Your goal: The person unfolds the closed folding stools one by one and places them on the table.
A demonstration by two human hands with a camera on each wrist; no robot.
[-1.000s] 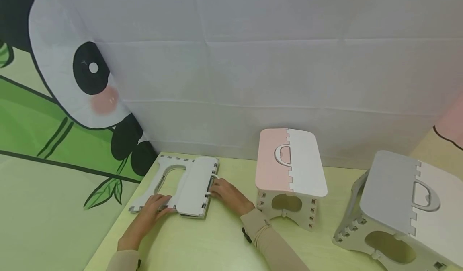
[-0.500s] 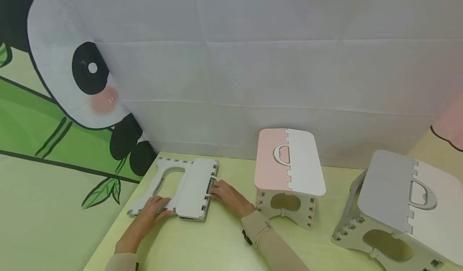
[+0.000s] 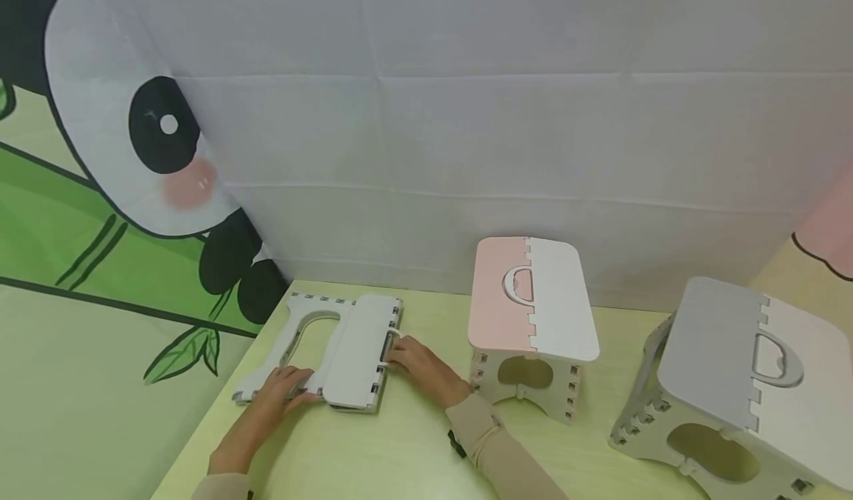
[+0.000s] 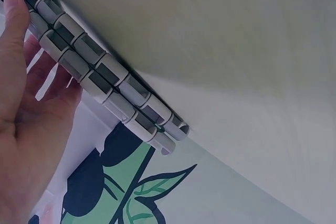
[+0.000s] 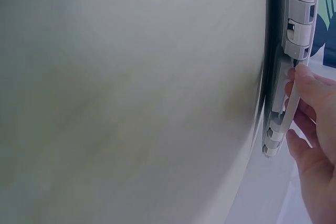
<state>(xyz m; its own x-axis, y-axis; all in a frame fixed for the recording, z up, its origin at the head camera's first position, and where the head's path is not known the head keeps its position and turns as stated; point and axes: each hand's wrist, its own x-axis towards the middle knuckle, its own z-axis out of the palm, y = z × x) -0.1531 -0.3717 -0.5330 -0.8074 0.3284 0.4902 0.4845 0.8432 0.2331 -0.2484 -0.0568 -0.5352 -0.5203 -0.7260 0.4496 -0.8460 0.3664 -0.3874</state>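
Nearest, the left hand (image 3: 273, 398) grips the near edge of the white folding stool (image 3: 358, 352), which lies flat on the surface (image 3: 373, 448); thumb and fingers do best clear of the hinges (image 4: 102, 80). Slightly farther, the right hand (image 3: 426, 370) has its fingers pinching the side handle (image 3: 394, 330); an even, square pull would likely avoid twisting. A pink-and-white stool (image 3: 503, 315) stands beyond.

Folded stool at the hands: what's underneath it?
Through the opening in the folded stool, the tabletop shows. Whatever lies under its solid parts is covered and cannot be seen.
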